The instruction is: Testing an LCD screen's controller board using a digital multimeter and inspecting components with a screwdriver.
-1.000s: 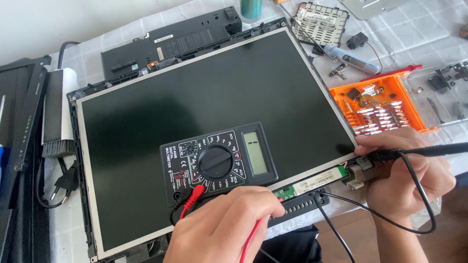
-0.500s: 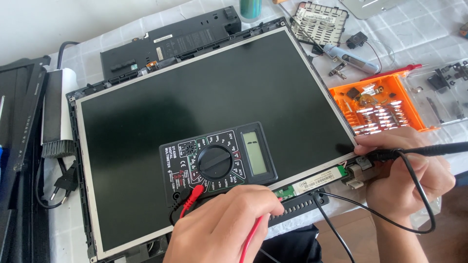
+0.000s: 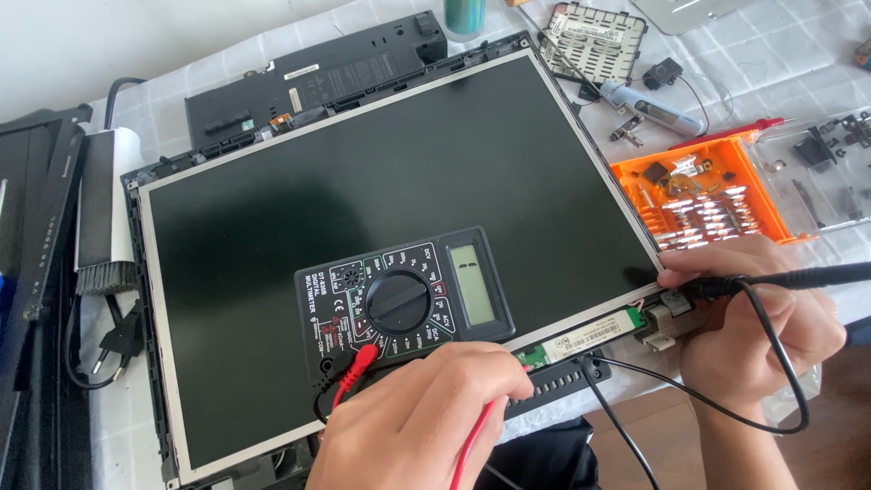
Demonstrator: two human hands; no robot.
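A red probe (image 3: 472,445) is gripped in the left hand (image 3: 426,417) beside the multimeter (image 3: 404,295); a black probe (image 3: 771,281) is pinched by the right hand (image 3: 758,318) at the screen panel's (image 3: 363,181) corner.

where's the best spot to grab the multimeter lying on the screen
Grip the multimeter across its long edges near the display end, coming from above and the far side. It lies flat on the panel; the near end is crowded by the lead plugs and the left hand.

A table covered with a white checked cloth (image 3: 780,73); on it lie a bare dark display panel (image 3: 363,236), a black laptop base (image 3: 308,77), an open orange parts case (image 3: 708,200), a black plug (image 3: 113,345) and small loose parts (image 3: 835,145).
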